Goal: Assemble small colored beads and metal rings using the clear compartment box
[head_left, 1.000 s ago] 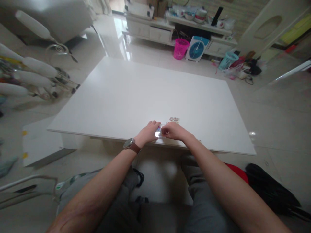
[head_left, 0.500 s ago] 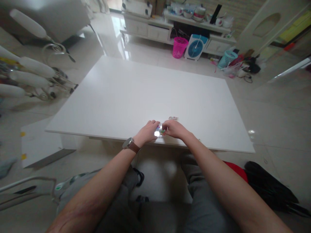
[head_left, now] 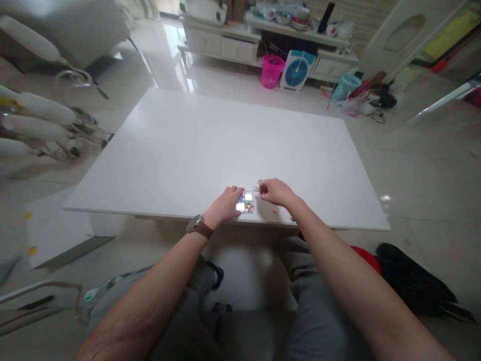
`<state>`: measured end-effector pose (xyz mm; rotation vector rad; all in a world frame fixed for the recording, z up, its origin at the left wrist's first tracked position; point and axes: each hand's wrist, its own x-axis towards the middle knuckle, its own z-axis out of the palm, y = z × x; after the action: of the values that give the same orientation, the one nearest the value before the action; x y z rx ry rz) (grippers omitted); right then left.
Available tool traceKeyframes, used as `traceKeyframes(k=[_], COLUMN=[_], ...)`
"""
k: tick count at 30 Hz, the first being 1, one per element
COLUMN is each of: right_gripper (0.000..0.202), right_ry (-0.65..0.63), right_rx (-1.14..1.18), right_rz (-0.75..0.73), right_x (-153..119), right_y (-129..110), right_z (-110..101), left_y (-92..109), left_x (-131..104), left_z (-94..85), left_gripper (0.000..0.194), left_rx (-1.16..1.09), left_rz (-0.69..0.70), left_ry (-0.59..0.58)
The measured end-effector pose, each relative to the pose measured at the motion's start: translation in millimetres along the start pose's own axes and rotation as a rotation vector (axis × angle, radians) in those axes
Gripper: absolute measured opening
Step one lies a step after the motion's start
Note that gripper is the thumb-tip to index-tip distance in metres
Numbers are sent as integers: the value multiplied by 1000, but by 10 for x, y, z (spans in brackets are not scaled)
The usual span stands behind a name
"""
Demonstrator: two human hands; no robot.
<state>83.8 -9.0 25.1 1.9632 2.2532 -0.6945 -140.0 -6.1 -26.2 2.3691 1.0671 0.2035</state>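
At the near edge of the table, a small clear compartment box lies flat, with colourful little pieces in its cells. My left hand, wearing a watch with a brown strap, grips the box by its left side. To the right of it, my right hand is low over the tabletop with its fingers pinched together; what they hold, if anything, is too small to tell. Several thin pale rings lie by its fingertips, partly hidden by the hand. Below that hand a tiny red-orange piece rests on the table.
The white table spreads out ahead. Beyond it stand a pink basket, a blue and white fan and a low cabinet. A turquoise basket is at the back right. Small dark bits lie beside my right forearm.
My right hand has moved from the box rightward to the pale rings. The box's right cells and the red-orange piece are now uncovered. My left hand stays on the box.
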Motion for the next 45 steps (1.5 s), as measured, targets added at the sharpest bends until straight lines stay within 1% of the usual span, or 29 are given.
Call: traceKeyframes(k=[1, 3, 5, 7, 9, 13, 16, 18, 21, 22, 24, 27, 29, 33, 37, 40, 45], right_gripper=[11, 11, 14, 18, 17, 13, 12, 9, 6, 5, 3, 6, 9, 11, 19, 22, 23], right_ry=[-36, -148, -256, -326, -359, -381, -356, -262, -64, -17, 26, 11, -10, -15, -65, -86, -80], right_rx=[-20, -46, -49, -50, -61, -91, -74, -23, 147, 210, 295, 315, 295, 215, 129, 124, 141], right_rz=[49, 121, 151, 155, 151, 132, 90, 34, -115, -171, -266, -363, -400, -409, -417, -436, -453], right_x=[-17, -55, -90, -113, -123, -114, -101, -97, -96, -95, -86, -53, -25, 21, 47, 51, 22], right_y=[68, 193, 284, 330, 339, 315, 285, 239, 112, 59, -43, -151, -184, -202, -211, -221, -245], right_z=[-22, -35, -10, 41, 100, 174, 155, 111, 50, 44, 63, 147, 203, 250, 268, 289, 283], left_y=[5, 14, 20, 20, 14, -1, -4, -5, -12, -15, -23, -34, -40, -46, -46, -44, -42], left_x=[0, 0, -2, -2, 0, 11, 15, 12, 4, 2, 2, 8, 12, 9, 0, -1, 4], left_z=[-2, -6, -10, -10, -9, -5, -7, -6, 1, 5, 14, 24, 27, 29, 31, 29, 23], left_gripper=[70, 69, 68, 68, 69, 71, 71, 70, 70, 70, 68, 66, 65, 62, 63, 62, 60], left_rx=[-2, -10, -15, -11, -6, -19, -19, -11, -3, -3, -4, -4, -3, -2, -5, -8, -3], left_rz=[-4, -4, 4, 8, 8, 2, -2, -2, 11, 17, 20, 18, 22, 27, 32, 34, 26], left_ry=[-2, -1, 3, 4, 1, 6, 9, 9, 16, 19, 22, 20, 20, 17, 24, 23, 20])
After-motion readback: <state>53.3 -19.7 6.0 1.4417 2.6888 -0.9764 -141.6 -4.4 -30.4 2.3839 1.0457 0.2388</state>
